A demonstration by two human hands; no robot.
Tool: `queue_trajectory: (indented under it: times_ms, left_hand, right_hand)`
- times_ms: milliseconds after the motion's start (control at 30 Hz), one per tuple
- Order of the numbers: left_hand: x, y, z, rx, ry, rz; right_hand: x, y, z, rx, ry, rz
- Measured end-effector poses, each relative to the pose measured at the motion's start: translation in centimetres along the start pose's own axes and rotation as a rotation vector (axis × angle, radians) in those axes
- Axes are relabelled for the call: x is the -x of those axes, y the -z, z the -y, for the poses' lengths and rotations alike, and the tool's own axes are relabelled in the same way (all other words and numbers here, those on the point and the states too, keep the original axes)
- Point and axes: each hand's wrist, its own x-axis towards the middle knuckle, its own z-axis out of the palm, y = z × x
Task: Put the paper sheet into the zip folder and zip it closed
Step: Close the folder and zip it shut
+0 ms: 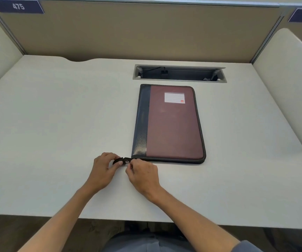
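A maroon zip folder [172, 122] with a dark blue spine strip and a white label lies flat and shut on the white desk [55, 124], right of centre. A black zipper tail [119, 160] sticks out from its near left corner. My left hand [102, 171] pinches the end of that tail. My right hand [143, 176] pinches the small metal zipper pull [127, 162] just beside the corner. No paper sheet is visible.
A grey cable tray opening [179, 73] is set into the desk just behind the folder. Tan partition walls [128, 30] stand at the back, with cream side panels left and right. The desk's front edge runs near my forearms.
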Motion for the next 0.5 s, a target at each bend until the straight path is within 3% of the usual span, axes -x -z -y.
queue_trajectory:
  times_ms: [267,500]
  left_hand:
    - [-0.2,-1.6,0.2,-0.143,0.029,-0.116]
    - [0.0,-2.3,-0.2,-0.250,0.064,-0.156]
  right_hand:
    - [0.5,2.6,-3.2,0.164,-0.081,-0.084]
    - [1.0,3.7,-5.7,0.166,-0.130,-0.080]
